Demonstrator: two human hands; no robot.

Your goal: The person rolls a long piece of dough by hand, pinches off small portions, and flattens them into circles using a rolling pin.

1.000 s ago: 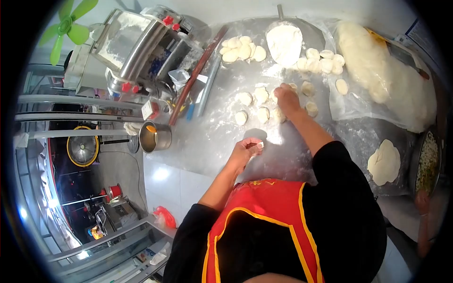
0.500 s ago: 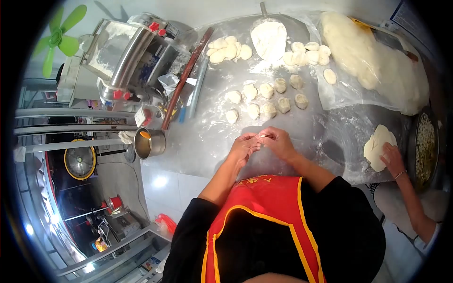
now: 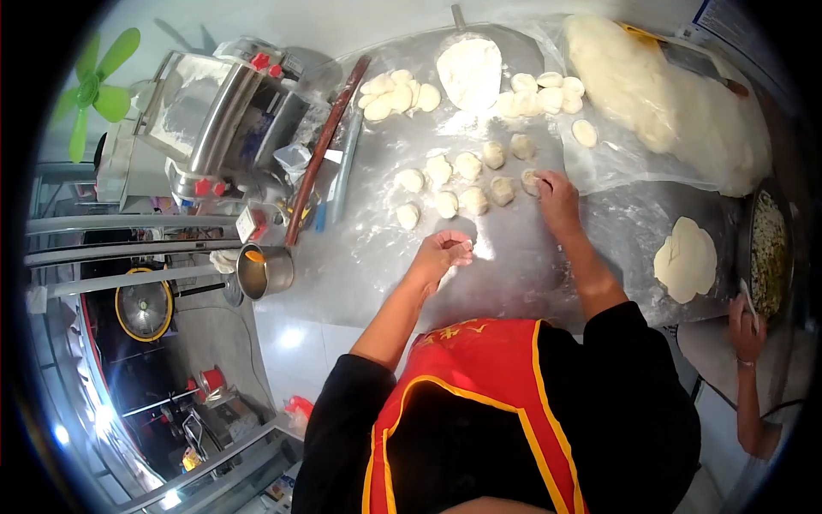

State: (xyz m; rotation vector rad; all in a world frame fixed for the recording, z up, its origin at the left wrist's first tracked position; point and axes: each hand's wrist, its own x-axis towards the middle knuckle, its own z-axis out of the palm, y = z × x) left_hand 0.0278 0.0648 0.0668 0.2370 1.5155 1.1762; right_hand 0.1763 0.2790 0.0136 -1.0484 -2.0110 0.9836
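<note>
My right hand [image 3: 556, 201] reaches forward with its fingers closed on the rightmost dough ball [image 3: 531, 182] of the nearer row. My left hand [image 3: 443, 259] is held above the table near its front edge, fingers curled together; whatever lies between them is hidden. Two rows of floury round dough balls [image 3: 473, 201] lie ahead of my hands. Farther back are flat dough rounds: one pile [image 3: 399, 96] at left, another pile [image 3: 548, 94] at right. A heap of white flour [image 3: 469, 73] sits between these piles.
A large mass of dough [image 3: 659, 94] lies under plastic at back right. Near a flat dough sheet [image 3: 685, 259], another person's hand [image 3: 747, 330] holds a thin pale tool beside a pan of chopped filling [image 3: 771, 257]. At left are a roller machine [image 3: 214, 111], brown rod [image 3: 330, 146] and metal pot [image 3: 265, 272].
My hands have come apart. The right one moved forward and right to the dough ball; the left stayed near the front edge. The other person's hand left the dough sheet for the pan.
</note>
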